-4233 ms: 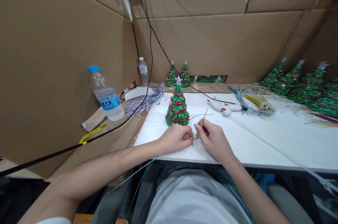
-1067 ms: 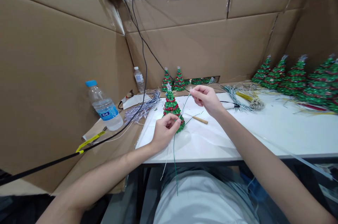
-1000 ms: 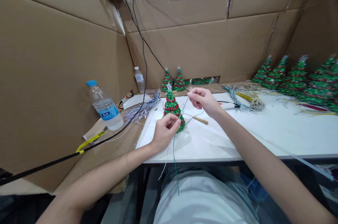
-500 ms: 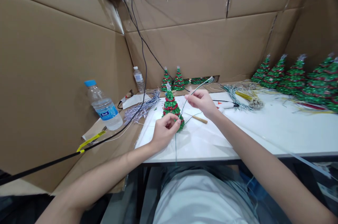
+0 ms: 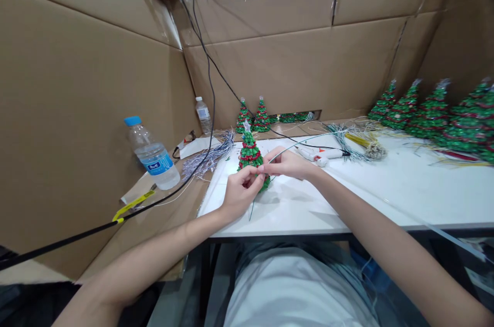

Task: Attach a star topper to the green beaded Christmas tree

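A small beaded Christmas tree (image 5: 249,151), green with red garlands and a clear star on top, stands upright on the white tabletop. At its lower right side my left hand (image 5: 242,191) is closed, thumb and fingertips pinching a thin green strand. My right hand (image 5: 289,163) is closed too, its fingertips meeting the left ones at the tree. From the right fingers the green strand (image 5: 299,143) trails up and away to the right. A loose strand end hangs below the tree. The fingers hide the exact pinch point and the tree's lower front.
A white glue gun (image 5: 322,153) lies behind my right hand. Bundles of strands (image 5: 347,137) lie farther right, near several finished trees (image 5: 417,106). On the left stand a water bottle (image 5: 156,162) and clear-tipped strands (image 5: 210,155). Cardboard walls (image 5: 289,54) enclose the table; a black cable (image 5: 210,95) hangs down.
My right hand has come down and left to meet my left hand at the tree. The strand now extends beyond it to the right. The wooden-handled tool is now mostly hidden behind that hand.
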Demonstrator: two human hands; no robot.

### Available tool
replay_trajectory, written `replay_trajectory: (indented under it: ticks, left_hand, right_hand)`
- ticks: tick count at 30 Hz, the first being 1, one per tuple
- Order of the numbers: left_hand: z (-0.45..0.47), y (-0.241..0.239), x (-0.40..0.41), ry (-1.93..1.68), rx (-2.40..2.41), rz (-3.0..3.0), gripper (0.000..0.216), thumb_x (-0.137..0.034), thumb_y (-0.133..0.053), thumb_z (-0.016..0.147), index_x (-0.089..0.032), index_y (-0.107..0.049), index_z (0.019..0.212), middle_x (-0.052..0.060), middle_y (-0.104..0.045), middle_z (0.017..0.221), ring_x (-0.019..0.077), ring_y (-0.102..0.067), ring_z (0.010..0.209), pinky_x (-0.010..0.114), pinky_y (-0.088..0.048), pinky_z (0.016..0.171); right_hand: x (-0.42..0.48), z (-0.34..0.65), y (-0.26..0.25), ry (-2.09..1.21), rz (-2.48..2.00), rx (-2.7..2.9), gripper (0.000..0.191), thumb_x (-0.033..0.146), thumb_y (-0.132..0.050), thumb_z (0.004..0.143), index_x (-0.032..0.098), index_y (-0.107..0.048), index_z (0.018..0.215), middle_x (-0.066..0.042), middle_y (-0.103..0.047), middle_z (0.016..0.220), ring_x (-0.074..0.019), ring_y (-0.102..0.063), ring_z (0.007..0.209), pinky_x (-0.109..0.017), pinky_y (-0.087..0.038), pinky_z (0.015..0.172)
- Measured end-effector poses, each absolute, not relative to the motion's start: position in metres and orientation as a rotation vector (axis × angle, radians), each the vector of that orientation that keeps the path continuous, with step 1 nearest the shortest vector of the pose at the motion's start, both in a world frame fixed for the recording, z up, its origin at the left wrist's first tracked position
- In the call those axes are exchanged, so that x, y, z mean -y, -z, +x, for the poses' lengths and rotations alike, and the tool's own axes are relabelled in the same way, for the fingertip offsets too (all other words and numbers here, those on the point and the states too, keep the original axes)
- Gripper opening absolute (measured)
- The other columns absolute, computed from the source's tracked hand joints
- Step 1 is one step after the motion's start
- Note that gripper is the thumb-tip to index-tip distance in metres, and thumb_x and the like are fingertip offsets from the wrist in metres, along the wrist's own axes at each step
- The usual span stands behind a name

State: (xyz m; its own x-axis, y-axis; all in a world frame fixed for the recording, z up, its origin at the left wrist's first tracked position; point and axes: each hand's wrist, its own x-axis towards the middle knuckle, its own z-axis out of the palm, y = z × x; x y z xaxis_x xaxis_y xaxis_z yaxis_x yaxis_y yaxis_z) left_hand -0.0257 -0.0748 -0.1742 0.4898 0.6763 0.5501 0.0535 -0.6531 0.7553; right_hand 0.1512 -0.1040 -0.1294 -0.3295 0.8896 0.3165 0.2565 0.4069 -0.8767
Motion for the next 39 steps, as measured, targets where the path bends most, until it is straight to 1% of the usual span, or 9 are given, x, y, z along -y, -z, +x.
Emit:
replay_trajectory:
  ticks: [4, 7, 10, 13, 15, 21, 29, 33, 39]
  left_hand:
    - [-0.026, 0.173, 0.077, -1.165, -0.592, 2.048, 0.027, -0.038, -0.057, 0.088, -0.013, -0.061, 0.078, -0.003, -0.047, 0.058, 0.0072, -0.037, 0.051, 0.020, -0.027, 0.047]
    - [-0.026, 0.173, 0.077, -1.164, -0.572, 2.059, 0.028, -0.037, -0.055, 0.089, -0.013, -0.062, 0.078, -0.002, -0.050, 0.061, 0.0071, -0.038, 0.052, 0.020, -0.028, 0.048]
    - [-0.026, 0.173, 0.076, -1.162, -0.563, 2.055, 0.027, -0.037, -0.056, 0.089, -0.013, -0.064, 0.080, -0.001, -0.052, 0.063, 0.0074, -0.040, 0.054, 0.020, -0.030, 0.049]
    - [-0.026, 0.173, 0.075, -1.149, -0.561, 2.048, 0.028, -0.038, -0.056, 0.089, -0.012, -0.066, 0.084, 0.000, -0.056, 0.065, 0.0081, -0.042, 0.055, 0.020, -0.032, 0.050]
    - [-0.026, 0.173, 0.075, -1.138, -0.571, 2.045, 0.028, -0.038, -0.057, 0.088, -0.012, -0.067, 0.086, 0.001, -0.057, 0.066, 0.0082, -0.042, 0.055, 0.020, -0.032, 0.050]
    - [-0.026, 0.174, 0.075, -1.139, -0.616, 2.039, 0.029, -0.040, -0.058, 0.087, -0.013, -0.066, 0.082, -0.001, -0.053, 0.060, 0.0082, -0.040, 0.052, 0.020, -0.030, 0.048]
    - [-0.025, 0.170, 0.078, -1.148, -0.625, 2.051, 0.028, -0.038, -0.056, 0.087, -0.014, -0.063, 0.075, -0.003, -0.046, 0.057, 0.0074, -0.035, 0.051, 0.021, -0.027, 0.048]
    - [-0.025, 0.171, 0.078, -1.144, -0.619, 2.049, 0.026, -0.036, -0.057, 0.087, -0.013, -0.064, 0.078, -0.002, -0.052, 0.062, 0.0078, -0.038, 0.054, 0.021, -0.030, 0.050]
    - [-0.026, 0.173, 0.077, -1.122, -0.618, 2.016, 0.027, -0.039, -0.057, 0.086, -0.014, -0.060, 0.077, -0.002, -0.049, 0.059, 0.0082, -0.040, 0.053, 0.020, -0.030, 0.050]
  right_hand:
    - [0.099, 0.158, 0.128, -0.782, -0.910, 1.458, 0.037, 0.036, -0.067, 0.072, 0.017, -0.046, 0.048, 0.006, -0.038, 0.046, -0.0049, -0.029, 0.045, -0.024, -0.019, 0.045]
    - [0.097, 0.159, 0.128, -0.751, -0.902, 1.381, 0.039, 0.035, -0.067, 0.071, 0.018, -0.043, 0.046, 0.006, -0.036, 0.044, -0.0044, -0.027, 0.043, -0.024, -0.018, 0.044]
    - [0.099, 0.154, 0.129, -0.844, -0.929, 1.476, 0.034, 0.035, -0.067, 0.069, 0.017, -0.047, 0.049, 0.005, -0.041, 0.046, -0.0049, -0.032, 0.045, -0.023, -0.020, 0.045]
    - [0.101, 0.149, 0.130, -0.955, -0.996, 1.630, 0.022, 0.031, -0.066, 0.065, 0.016, -0.055, 0.054, 0.005, -0.045, 0.047, -0.0059, -0.036, 0.046, -0.022, -0.023, 0.045]
    - [0.101, 0.148, 0.130, -0.937, -1.023, 1.657, 0.017, 0.028, -0.063, 0.063, 0.015, -0.056, 0.054, 0.005, -0.044, 0.046, -0.0059, -0.035, 0.046, -0.022, -0.022, 0.045]
    - [0.098, 0.155, 0.131, -0.743, -1.003, 1.474, 0.019, 0.022, -0.057, 0.062, 0.017, -0.046, 0.047, 0.006, -0.037, 0.046, -0.0051, -0.029, 0.047, -0.023, -0.017, 0.046]
    - [0.101, 0.154, 0.128, -0.837, -0.985, 1.479, 0.023, 0.030, -0.064, 0.068, 0.017, -0.051, 0.053, 0.006, -0.041, 0.044, -0.0048, -0.031, 0.043, -0.023, -0.019, 0.044]
    - [0.104, 0.151, 0.128, -0.855, -1.043, 1.575, 0.022, 0.028, -0.062, 0.068, 0.017, -0.051, 0.053, 0.005, -0.045, 0.044, -0.0056, -0.036, 0.044, -0.022, -0.023, 0.045]
    - [0.101, 0.156, 0.128, -0.762, -1.007, 1.454, 0.022, 0.024, -0.060, 0.066, 0.018, -0.047, 0.049, 0.007, -0.040, 0.042, -0.0047, -0.030, 0.043, -0.023, -0.020, 0.045]
